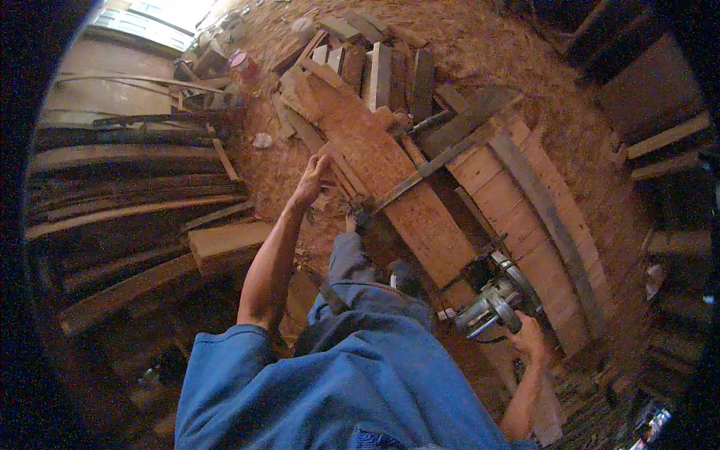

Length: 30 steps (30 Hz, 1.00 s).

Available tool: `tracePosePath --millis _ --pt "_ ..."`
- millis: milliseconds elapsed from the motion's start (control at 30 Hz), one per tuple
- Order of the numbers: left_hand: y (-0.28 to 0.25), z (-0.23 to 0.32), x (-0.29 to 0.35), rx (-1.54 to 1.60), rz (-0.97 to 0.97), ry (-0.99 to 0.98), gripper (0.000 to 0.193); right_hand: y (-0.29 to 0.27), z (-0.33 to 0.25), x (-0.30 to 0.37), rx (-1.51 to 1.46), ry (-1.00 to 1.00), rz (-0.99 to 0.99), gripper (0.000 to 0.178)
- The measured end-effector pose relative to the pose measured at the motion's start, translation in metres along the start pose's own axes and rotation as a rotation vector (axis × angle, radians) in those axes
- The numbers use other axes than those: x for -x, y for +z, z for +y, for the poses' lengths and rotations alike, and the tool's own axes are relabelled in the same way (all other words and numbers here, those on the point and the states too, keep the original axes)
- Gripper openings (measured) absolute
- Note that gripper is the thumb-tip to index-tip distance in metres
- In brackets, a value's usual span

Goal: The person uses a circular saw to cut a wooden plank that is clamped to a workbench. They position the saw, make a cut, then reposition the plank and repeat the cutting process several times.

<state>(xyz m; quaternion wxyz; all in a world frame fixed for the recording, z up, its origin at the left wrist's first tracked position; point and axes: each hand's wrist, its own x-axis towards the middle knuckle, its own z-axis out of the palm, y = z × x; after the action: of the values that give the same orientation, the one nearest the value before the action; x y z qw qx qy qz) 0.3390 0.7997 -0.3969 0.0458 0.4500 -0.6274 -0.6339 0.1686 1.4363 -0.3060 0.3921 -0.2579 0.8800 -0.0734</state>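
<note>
My right hand is wrapped around the rear handle of a silver power saw, which looks like a circular saw. The saw rests at the near right end of a long, wide wooden board. My left hand is stretched forward beside the board's left edge, near a narrow wooden strip. Its fingers look apart, and nothing shows in them. A long straight wooden bar lies slantwise across the board. The saw's blade is hard to make out.
Jointed planks with a dark crosspiece lie to the right. Short timber blocks are piled at the far end. Stacked boards line the left side. Sawdust covers the floor, and a reddish container stands far left.
</note>
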Motion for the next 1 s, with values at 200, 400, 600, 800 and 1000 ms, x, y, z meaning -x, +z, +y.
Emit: tracePosePath --millis 200,400,600,800,1000 --pt "0.028 -0.026 0.008 0.010 0.025 0.086 0.051 0.016 0.030 0.004 -0.072 0.156 -0.113 0.075" --pt "0.032 -0.025 -0.003 -0.065 0.011 -0.005 0.061 0.029 0.042 -0.001 0.023 0.140 -0.049 0.068" --pt "0.035 -0.044 -0.033 -0.239 0.062 0.189 0.069 0.009 0.033 -0.004 -0.099 0.127 -0.119 0.070" --pt "0.031 -0.039 -0.043 -0.172 0.045 0.092 0.071 0.020 0.044 0.003 -0.032 0.174 -0.142 0.084" --pt "0.030 -0.038 -0.033 -0.205 0.103 0.208 0.066 0.037 0.061 -0.003 -0.053 0.049 -0.061 0.063"
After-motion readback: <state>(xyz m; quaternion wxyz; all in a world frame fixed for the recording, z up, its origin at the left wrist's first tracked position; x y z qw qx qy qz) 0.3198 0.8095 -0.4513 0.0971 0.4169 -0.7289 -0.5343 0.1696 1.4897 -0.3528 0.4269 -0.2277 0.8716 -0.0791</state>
